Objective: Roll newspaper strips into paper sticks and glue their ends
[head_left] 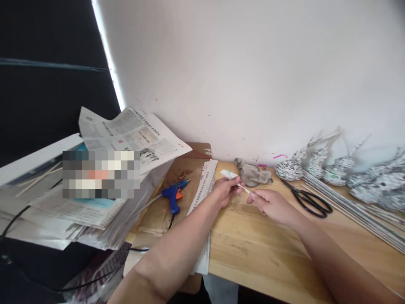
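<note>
Between my hands runs a thin roll of newspaper [230,174], wider and flared at its upper left end and narrow toward the right. My left hand [228,190] is closed around its middle, fingers curled over it. Its narrow end is pinched by my right hand [264,200], a short way to the right. Under my left forearm lies a stack of cut newspaper strips [202,185]. Just behind my hands, a crumpled grey cloth [253,174] rests against the wall.
A blue glue gun [173,196] lies left of the strips. Black scissors [308,200] and long paper sticks [357,215] lie on the right of the wooden table [247,249]. Several woven paper pieces [340,171] line the wall. Stacked newspapers [126,131] rise at left.
</note>
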`<state>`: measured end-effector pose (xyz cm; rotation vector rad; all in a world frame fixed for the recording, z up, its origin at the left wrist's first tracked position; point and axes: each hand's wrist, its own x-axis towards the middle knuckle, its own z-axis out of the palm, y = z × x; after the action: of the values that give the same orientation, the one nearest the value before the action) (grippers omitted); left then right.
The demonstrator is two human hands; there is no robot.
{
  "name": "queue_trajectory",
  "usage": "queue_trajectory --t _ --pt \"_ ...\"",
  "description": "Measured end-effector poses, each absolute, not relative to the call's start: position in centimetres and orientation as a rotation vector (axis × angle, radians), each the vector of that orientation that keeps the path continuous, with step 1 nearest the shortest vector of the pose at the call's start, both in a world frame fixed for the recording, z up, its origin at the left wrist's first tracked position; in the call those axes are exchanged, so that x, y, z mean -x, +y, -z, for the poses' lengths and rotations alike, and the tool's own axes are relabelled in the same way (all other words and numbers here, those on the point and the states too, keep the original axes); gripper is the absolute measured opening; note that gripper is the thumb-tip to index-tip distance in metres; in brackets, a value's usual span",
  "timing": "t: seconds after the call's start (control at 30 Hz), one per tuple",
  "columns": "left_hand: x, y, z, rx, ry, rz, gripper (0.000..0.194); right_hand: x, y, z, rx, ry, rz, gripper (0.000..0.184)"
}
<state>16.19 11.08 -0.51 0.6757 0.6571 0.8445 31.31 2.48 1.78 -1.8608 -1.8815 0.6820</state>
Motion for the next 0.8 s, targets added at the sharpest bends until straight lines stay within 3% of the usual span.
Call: queue_trajectory --t 0.33,0.4,0.53,0.6,0.7,0.8 --pt "-16.2 10.99 0.4 -0.652 0.615 -0.824 0.012 -31.06 2.25 -2.4 1.76 -1.611 -1.248 0.048" --pt "-16.2 11.07 0.4 -0.641 0.625 -0.839 0.013 -31.13 2.36 -2.25 1.801 -1.721 -1.065 0.048" --pt "-16.27 11.28 0.37 -0.606 0.674 -0.872 0.012 -31.27 2.56 -1.78 1.845 -2.027 -0.276 0.035" --pt "-16.3 11.36 0.41 -0.592 0.672 -0.885 0.011 -31.29 2.6 -1.65 1.852 -2.098 -0.065 0.033" --pt "-16.3 11.35 0.41 -0.59 0.674 -0.893 0.011 -31.3 2.67 -1.52 1.858 -2.122 -0.033 0.036" --pt "-16.24 11.24 0.31 -0.598 0.68 -0.888 0.011 -31.33 2.73 -1.44 1.866 -2.048 -0.223 0.036"
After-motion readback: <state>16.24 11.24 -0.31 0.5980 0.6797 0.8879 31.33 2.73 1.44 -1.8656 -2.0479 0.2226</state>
